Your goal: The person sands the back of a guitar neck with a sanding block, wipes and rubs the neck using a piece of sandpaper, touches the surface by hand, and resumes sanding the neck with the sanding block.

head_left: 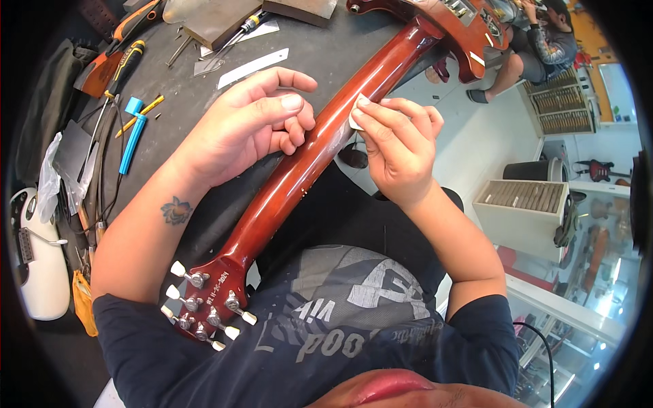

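Note:
A glossy red-brown guitar neck (280, 197) lies back side up, diagonally from the headstock (207, 296) at my stomach to the body (469, 47) at the top right. My right hand (401, 146) pinches a small white piece of material (354, 124) against the neck's upper middle; most of that piece is hidden by my fingers. My left hand (262, 115) is beside the neck's left edge, fingers loosely curled and apart, holding nothing; whether its fingertips touch the neck I cannot tell.
The dark bench (190, 81) holds screwdrivers (130, 61), a blue tool (132, 143), metal blocks (292, 9), a white strip (252, 66) and a white guitar-like item (41, 265). Another person (544, 54) sits at upper right. A box of files or slats (520, 214) and glass cases (585, 285) stand right.

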A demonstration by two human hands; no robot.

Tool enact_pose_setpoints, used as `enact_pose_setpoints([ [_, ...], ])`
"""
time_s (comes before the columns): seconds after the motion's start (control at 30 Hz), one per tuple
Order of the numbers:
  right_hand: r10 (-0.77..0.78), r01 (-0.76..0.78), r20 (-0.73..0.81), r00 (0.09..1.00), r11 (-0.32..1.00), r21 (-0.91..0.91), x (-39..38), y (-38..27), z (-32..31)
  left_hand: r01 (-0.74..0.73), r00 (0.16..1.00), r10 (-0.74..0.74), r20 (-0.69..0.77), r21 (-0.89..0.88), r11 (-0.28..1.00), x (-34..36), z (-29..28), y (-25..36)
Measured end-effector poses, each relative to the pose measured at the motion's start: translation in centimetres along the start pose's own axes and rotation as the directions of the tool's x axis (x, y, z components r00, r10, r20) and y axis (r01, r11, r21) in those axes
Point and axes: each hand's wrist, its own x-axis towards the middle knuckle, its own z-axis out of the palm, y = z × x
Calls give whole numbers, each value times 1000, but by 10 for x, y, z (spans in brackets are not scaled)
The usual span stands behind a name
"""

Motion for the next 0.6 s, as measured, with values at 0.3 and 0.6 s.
enact_pose_setpoints([
  [0.3, -38, 35, 43, 998, 996, 77, -4, -20, -6, 13, 1000, -13, -7, 16, 1000, 2, -2, 2],
  [0.6, -74, 64, 82, 994, 991, 119, -6, -24, -9, 23, 1000, -23, 9, 8, 1000, 1, -2, 1],
])
